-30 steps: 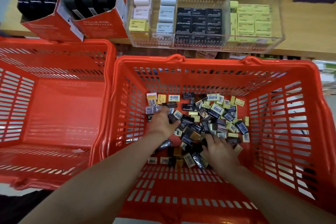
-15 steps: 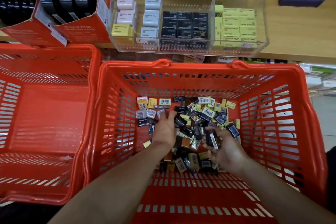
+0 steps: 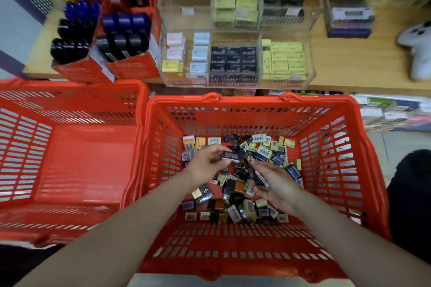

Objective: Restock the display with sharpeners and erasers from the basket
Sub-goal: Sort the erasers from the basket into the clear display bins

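Note:
A red basket (image 3: pixel 331 109) in front of me holds a pile of small boxed erasers and sharpeners (image 3: pixel 238 193), black, yellow and white. My left hand (image 3: pixel 205 163) is raised above the pile and grips a black box (image 3: pixel 232 155) between fingers and thumb. My right hand (image 3: pixel 272 180) hovers beside it, fingers curled round a dark box (image 3: pixel 258 177). Beyond the basket stands the clear acrylic display (image 3: pixel 312 37) with compartments of yellow, black, white and pale blue boxes.
A second red basket (image 3: pixel 70 161) sits to the left. Red cartons of black and blue items (image 3: pixel 121 37) stand on the wooden shelf left of the display. A white toy-like object (image 3: pixel 417 49) lies at the right. The display's upper left compartment (image 3: pixel 186 0) looks bare.
Both hands have risen out of the pile, each with a dark box in its fingers. The view has tilted up, so more of the display shows.

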